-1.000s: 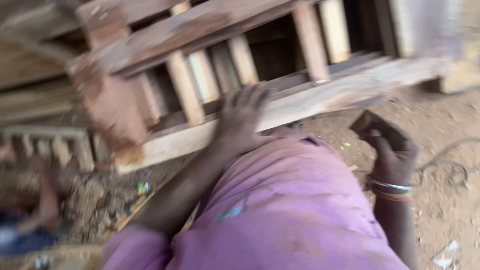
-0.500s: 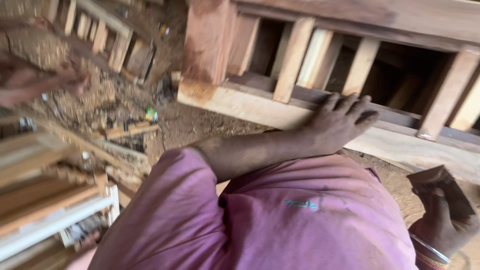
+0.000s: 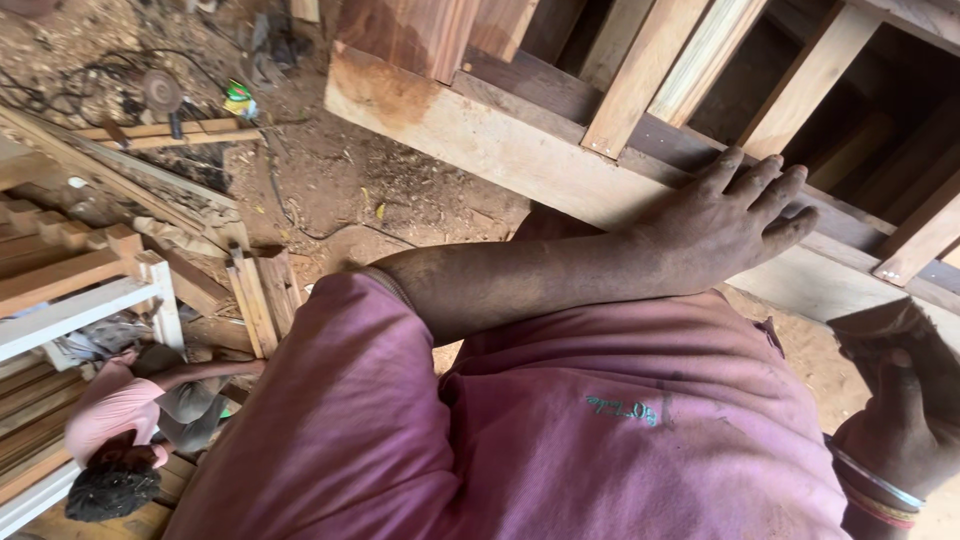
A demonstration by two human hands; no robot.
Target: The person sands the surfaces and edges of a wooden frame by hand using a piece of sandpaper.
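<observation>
Hands at work on a wooden frame (image 3: 480, 135), a slatted piece of raw timber lying across the upper part of the view. Left hand (image 3: 725, 225) lies flat on the frame's pale lower rail, palm down, fingers spread and extended toward the slats; nothing is grasped, the grip is released and simply pressing on the wood. Left forearm crosses over the pink shirt (image 3: 560, 420) from left to right.

Right hand (image 3: 905, 420) sits at the right edge, low, partly cut off. Its grip is clenched around a folded brown sheet of sandpaper (image 3: 885, 325), thumb on top; the sheet is held just below the frame's rail, not clearly touching it. Bangles (image 3: 875, 485) ring the right wrist.

Frame's vertical slats (image 3: 640, 75) stand tilted in view, dark gaps between them.

Dirt floor (image 3: 340, 190) with sawdust to the left. An angle grinder (image 3: 165, 100) with black cord lies near the upper left, well apart from both hands. Stacked wooden pieces (image 3: 70, 270) at left. Another person (image 3: 130, 420) in a pink top crouches at lower left beside the stack.
</observation>
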